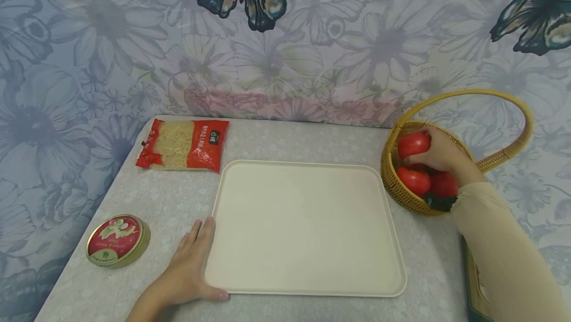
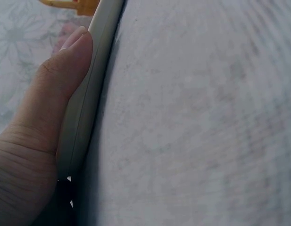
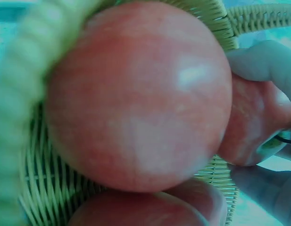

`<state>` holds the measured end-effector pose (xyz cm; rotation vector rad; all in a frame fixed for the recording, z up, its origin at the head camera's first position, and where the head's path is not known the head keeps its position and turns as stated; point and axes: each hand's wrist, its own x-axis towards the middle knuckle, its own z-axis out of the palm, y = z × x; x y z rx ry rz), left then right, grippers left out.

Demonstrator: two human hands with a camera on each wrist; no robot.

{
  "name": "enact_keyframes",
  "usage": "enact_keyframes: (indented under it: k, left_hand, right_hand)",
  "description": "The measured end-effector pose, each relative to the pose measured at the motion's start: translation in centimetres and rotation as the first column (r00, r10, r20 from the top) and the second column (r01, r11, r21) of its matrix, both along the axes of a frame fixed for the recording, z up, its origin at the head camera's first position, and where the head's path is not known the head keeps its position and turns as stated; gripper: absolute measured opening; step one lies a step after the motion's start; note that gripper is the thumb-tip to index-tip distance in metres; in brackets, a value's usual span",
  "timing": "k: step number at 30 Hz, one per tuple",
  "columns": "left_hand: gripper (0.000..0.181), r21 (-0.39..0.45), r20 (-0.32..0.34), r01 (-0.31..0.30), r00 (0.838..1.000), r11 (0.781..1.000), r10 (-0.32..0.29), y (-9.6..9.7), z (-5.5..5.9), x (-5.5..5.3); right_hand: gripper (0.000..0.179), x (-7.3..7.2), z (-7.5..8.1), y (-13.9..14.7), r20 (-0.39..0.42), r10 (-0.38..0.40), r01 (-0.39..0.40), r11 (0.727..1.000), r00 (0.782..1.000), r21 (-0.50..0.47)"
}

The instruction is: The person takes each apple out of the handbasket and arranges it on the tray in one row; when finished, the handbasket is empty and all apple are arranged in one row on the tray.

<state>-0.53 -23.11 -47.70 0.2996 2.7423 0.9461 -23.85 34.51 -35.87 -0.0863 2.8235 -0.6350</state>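
Observation:
In the wicker basket [image 1: 403, 195], my right hand [image 1: 439, 151] grips a red tomato [image 1: 412, 144], thumb on one side and fingers on the other. The right wrist view shows this held tomato [image 3: 251, 117] behind a larger, nearer tomato [image 3: 140, 94]. Two more tomatoes lie closer to me in the basket, one of them [image 1: 414, 181] just below the hand. Spread around the near left corner of a cream tray [image 1: 303, 228] is my left hand [image 1: 189, 267]. Its straight fingers lie along the left edge and its thumb [image 2: 65, 75] touches the front rim.
A red-ended bag of pasta [image 1: 183, 144] lies at the back left. A round red-and-gold tin [image 1: 117, 240] sits left of my left hand. The basket's tall handle [image 1: 473, 93] arches over the back right. Something dark green [image 1: 439, 202] lies in the basket beside the tomatoes.

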Motion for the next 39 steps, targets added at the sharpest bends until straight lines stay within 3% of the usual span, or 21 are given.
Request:
enact_keyframes:
  k: [7, 14, 20, 25, 30, 39]
  left_hand:
    - [0.158, -0.003, 0.009, -0.003, 1.000, 1.000, 0.003, -0.2, 0.0, 0.1]
    - [0.157, -0.001, 0.033, -0.017, 0.999, 1.000, 0.017, -0.1, 0.4, 0.1]
    - [0.157, -0.007, 0.041, -0.021, 0.999, 1.000, 0.021, -0.2, 0.5, 0.1]
    - [0.157, -0.003, 0.027, -0.021, 0.999, 1.000, 0.021, -0.2, 0.4, 0.1]
    - [0.158, -0.016, 0.040, -0.020, 0.999, 1.000, 0.021, -0.1, 0.4, 0.0]
    - [0.158, -0.003, 0.030, -0.025, 0.999, 1.000, 0.026, 0.0, 0.4, 0.0]
  right_hand:
    - [0.098, 1.8, 0.7, -0.5, -0.122, -0.007, 0.005, 1.000, 0.993, -0.016]
    - [0.095, 4.5, 2.4, -2.3, -0.190, 0.001, -0.014, 0.998, 0.982, -0.066]
    - [0.088, 7.1, 3.7, -5.1, -0.275, 0.047, -0.074, 0.993, 0.960, -0.090]
    - [0.089, 8.5, 4.1, -8.2, -0.273, 0.082, -0.110, 0.990, 0.958, -0.089]
    - [0.088, 9.1, 3.9, -11.3, -0.293, 0.138, -0.172, 0.981, 0.946, -0.093]
    - [0.088, 9.2, 1.9, -16.3, -0.383, 0.265, -0.325, 0.941, 0.885, -0.098]
